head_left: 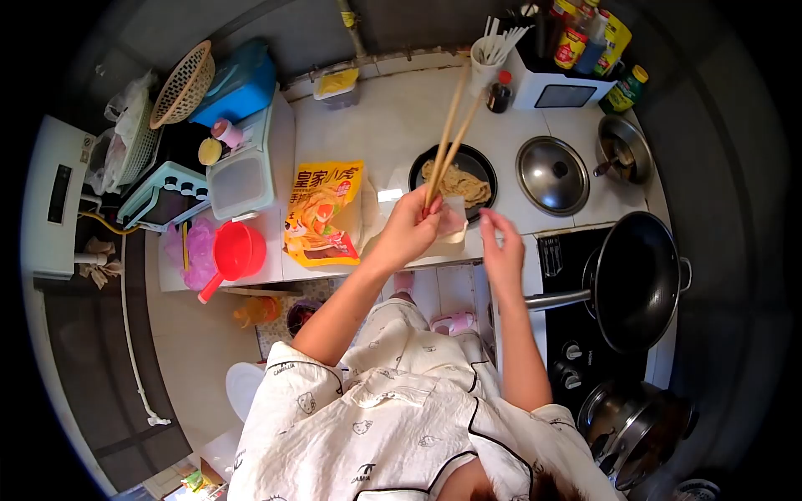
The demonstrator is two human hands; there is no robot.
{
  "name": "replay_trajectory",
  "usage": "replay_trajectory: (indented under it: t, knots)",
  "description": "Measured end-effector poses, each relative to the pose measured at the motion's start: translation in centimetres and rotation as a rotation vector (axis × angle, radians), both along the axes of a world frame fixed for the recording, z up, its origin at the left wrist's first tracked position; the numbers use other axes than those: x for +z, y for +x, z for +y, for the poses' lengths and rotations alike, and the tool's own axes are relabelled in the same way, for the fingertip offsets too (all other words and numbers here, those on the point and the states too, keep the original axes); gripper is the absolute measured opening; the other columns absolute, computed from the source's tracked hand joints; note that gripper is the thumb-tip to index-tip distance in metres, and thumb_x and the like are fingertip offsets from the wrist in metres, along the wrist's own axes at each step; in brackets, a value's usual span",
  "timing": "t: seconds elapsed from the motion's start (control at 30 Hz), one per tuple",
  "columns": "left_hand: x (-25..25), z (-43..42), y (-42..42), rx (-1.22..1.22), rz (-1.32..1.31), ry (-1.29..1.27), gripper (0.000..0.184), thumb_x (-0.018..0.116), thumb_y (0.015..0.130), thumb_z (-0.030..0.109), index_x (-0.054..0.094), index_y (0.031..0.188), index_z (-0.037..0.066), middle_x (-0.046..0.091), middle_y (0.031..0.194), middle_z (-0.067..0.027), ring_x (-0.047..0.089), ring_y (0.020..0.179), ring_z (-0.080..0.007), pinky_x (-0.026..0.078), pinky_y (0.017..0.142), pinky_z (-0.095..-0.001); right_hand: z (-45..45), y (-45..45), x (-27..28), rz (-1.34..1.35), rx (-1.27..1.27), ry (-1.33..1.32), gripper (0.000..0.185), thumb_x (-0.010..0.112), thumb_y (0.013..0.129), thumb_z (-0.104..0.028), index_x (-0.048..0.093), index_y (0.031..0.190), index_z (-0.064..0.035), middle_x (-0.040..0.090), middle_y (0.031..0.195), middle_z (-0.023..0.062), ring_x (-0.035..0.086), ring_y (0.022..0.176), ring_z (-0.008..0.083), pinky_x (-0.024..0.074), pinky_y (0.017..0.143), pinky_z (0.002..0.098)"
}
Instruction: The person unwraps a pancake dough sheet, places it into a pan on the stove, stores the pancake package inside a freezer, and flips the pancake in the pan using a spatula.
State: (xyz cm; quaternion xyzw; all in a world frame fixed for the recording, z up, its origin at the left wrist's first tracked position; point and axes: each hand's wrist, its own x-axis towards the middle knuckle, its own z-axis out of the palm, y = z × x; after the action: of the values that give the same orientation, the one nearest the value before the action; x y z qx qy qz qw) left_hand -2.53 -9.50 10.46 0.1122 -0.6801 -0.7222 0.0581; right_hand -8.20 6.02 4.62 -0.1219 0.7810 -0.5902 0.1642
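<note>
My left hand (409, 227) is closed around a pair of long wooden chopsticks (455, 138), whose far ends point away toward the back of the counter. Behind the hand, a black round plate (415, 173) carries tan, folded food (462, 185); I cannot tell exactly what it is. My right hand (503, 255) is raised near the counter's front edge, fingers extended, with nothing visible in it. Between both hands sits a clear plastic container (454, 224), partly covered by the left hand. A yellow food bag (324, 213) with a noodle-like picture lies left of the left hand.
Right of the plate are a metal lid (552, 175) and a steel pot (625, 149). A black wok (639, 280) sits on the stove (564, 334), its handle close to my right forearm. A red dipper (238, 252) rests at left. Bottles (571, 46) stand at the back right.
</note>
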Motion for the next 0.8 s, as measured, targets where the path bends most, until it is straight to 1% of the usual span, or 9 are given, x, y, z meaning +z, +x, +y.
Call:
replay_trajectory:
  t: [0.03,0.1,0.13,0.23,0.37,0.4,0.5,0.63,0.8]
  knots:
    - [0.5,-0.7,0.0,-0.044,-0.012,0.008,0.018,0.04,0.076,-0.006,0.032,0.069,0.009,0.034,0.066,0.0055,0.032,0.061,-0.0032,0.029,0.052,-0.0181,0.3,-0.8,-0.3,0.115,0.015,0.048,0.034,0.058,0.079,-0.013,0.055,0.111,-0.0032,0.05,0.12,0.0148,0.047,0.112,0.0209,0.0356,0.092,0.0304]
    - [1.1,-2.5,-0.2,-0.137,-0.041,0.02,0.02,0.043,0.078,-0.004,0.031,0.069,0.009,0.033,0.066,0.0058,0.031,0.062,-0.0035,0.029,0.053,-0.0183,-0.6,-2.0,0.4,-0.064,0.191,-0.196,0.034,0.058,0.075,-0.006,0.056,0.109,-0.0044,0.045,0.127,0.0124,0.039,0.12,0.0203,0.0293,0.097,0.0303]
    - [0.3,-3.2,-0.4,-0.13,-0.033,0.056,0.029,0.053,0.084,0.007,0.031,0.066,0.012,0.034,0.062,0.0077,0.03,0.057,-0.0002,0.025,0.048,-0.0175,-1.4,-2.6,0.7,-0.154,0.276,-0.321,0.035,0.059,0.073,-0.002,0.057,0.108,-0.005,0.042,0.13,0.0111,0.035,0.124,0.02,0.0262,0.1,0.0303]
    - [0.3,-6.5,-0.4,-0.185,-0.132,0.062,0.029,0.052,0.085,0.009,0.031,0.066,0.013,0.033,0.062,0.0078,0.029,0.056,-0.0006,0.023,0.047,-0.0183,-3.9,-4.6,-0.2,-0.3,0.539,-0.318,0.036,0.057,0.073,0.0,0.057,0.108,-0.0056,0.033,0.136,0.0079,0.024,0.129,0.0202,0.0195,0.104,0.0307]
    - [-2.0,-11.7,0.0,-0.189,-0.244,0.238,0.028,0.053,0.084,0.008,0.033,0.065,0.013,0.034,0.062,0.0076,0.03,0.055,-0.0018,0.023,0.047,-0.0192,-6.7,-5.0,-2.2,-0.247,0.589,-0.142,0.026,0.056,0.074,0.003,0.057,0.1,-0.0008,0.051,0.12,0.0126,0.038,0.122,0.0202,0.0309,0.098,0.0298]
    - [-2.9,-13.3,0.1,-0.176,-0.274,0.248,0.027,0.055,0.083,0.005,0.035,0.066,0.013,0.037,0.062,0.0071,0.033,0.057,-0.0021,0.026,0.047,-0.0189,-7.1,-4.3,-2.0,-0.271,0.465,-0.121,0.015,0.054,0.077,0.002,0.058,0.091,0.0019,0.061,0.101,0.0087,0.052,0.104,0.016,0.04,0.087,0.0259]
    - [-5.3,-17.3,0.0,-0.136,-0.459,0.45,0.025,0.056,0.082,0.005,0.037,0.068,0.012,0.039,0.064,0.0065,0.038,0.058,-0.0023,0.032,0.05,-0.0185,-7.9,-4.3,-0.9,-0.292,0.439,0.017,0.011,0.053,0.079,0.001,0.059,0.087,0.0021,0.06,0.081,0.001,0.056,0.083,0.0099,0.0425,0.077,0.0234]
    - [-8.0,-21.1,-2.0,-0.219,-0.578,0.468,0.019,0.058,0.081,0.006,0.042,0.073,0.011,0.041,0.066,0.006,0.041,0.058,-0.0029,0.037,0.053,-0.0187,-10.2,-5.9,-2.2,-0.357,0.502,0.037,0.013,0.052,0.084,-0.009,0.06,0.085,0.001,0.061,0.079,0.0011,0.055,0.077,0.0078,0.0426,0.073,0.0219]
    - [-12.3,-26.0,-7.1,-0.199,-0.589,0.381,0.02,0.058,0.082,0.011,0.043,0.069,0.012,0.046,0.062,0.0048,0.044,0.05,-0.0038,0.037,0.041,-0.0197,-15.6,-10.6,-5.7,-0.279,0.362,0.035,0.02,0.051,0.086,-0.017,0.06,0.086,0.0011,0.059,0.077,0.0014,0.052,0.071,0.0083,0.0426,0.068,0.023]
